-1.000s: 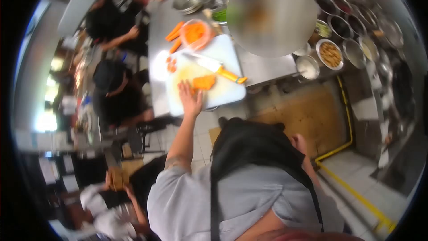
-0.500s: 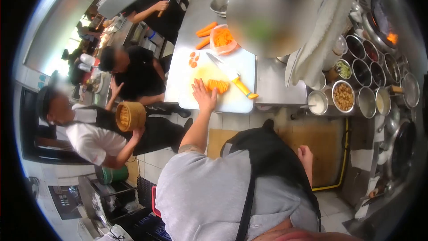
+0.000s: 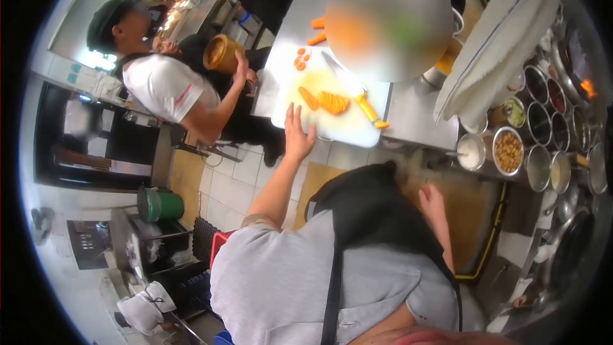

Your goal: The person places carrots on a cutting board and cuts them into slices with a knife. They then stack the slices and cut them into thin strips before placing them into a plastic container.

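Observation:
My left hand is at the near left edge of the white cutting board, fingers spread and nothing in them. Just beyond it lies a fanned row of carrot slices, with one long slice apart to its left. A knife with a yellow handle rests on the board to the right of the slices. Small carrot pieces sit near the far left of the board. My right hand hangs low by my side, away from the counter, with loosely bent fingers and nothing visible in them.
Whole carrots lie behind the board, partly hidden by a blurred round patch. A towel hangs at right, beside pots and a bowl of browned cubes. A co-worker on the left carries a bamboo steamer. A flame burns far right.
My left hand has come off the carrot slices and drawn back to the board's edge. One long slice now lies apart. The co-worker with the steamer has moved farther up the view, which has shifted.

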`<state>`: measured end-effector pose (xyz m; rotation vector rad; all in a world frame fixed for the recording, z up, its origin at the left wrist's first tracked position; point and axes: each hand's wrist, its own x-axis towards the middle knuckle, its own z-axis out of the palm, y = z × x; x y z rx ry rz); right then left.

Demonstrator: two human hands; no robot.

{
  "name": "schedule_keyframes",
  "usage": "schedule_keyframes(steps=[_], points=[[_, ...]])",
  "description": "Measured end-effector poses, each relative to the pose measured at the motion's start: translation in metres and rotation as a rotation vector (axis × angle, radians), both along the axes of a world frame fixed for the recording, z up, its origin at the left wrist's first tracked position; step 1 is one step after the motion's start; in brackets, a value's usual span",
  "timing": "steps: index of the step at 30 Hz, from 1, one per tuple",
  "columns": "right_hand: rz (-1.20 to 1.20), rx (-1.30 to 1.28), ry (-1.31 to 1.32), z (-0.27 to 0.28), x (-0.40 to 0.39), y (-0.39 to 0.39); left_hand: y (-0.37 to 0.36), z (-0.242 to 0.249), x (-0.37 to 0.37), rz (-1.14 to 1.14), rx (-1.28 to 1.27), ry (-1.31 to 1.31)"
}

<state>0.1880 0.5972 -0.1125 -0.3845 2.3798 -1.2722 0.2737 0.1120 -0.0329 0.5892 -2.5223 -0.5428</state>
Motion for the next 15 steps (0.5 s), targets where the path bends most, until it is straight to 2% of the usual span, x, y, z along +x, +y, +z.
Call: schedule_keyframes(steps=[4,8,11,12,13,15], points=[[0.126,-0.11,-0.016,0.025,-0.012,-0.061,-0.04,-0.003,0.015,0.002,-0.048,0.014],[0.17,-0.083,0.007,0.088,-0.021,-0.112,-0.074,-0.004,0.001,-0.082,-0.034,-0.008],[0.171,-0.104,0.096,0.106,-0.036,-0.155,-0.095,0.01,-0.027,-0.254,-0.061,-0.115],[0.165,-0.129,0.152,0.104,-0.043,-0.172,-0.11,0.003,-0.039,-0.384,-0.133,-0.074],[0.101,-0.135,0.086,0.115,-0.056,-0.209,-0.125,0.001,-0.058,-0.517,-0.182,-0.193],[0.037,-0.114,0.237,0.087,-0.081,-0.246,-0.134,-0.006,-0.072,-0.632,-0.17,-0.287]])
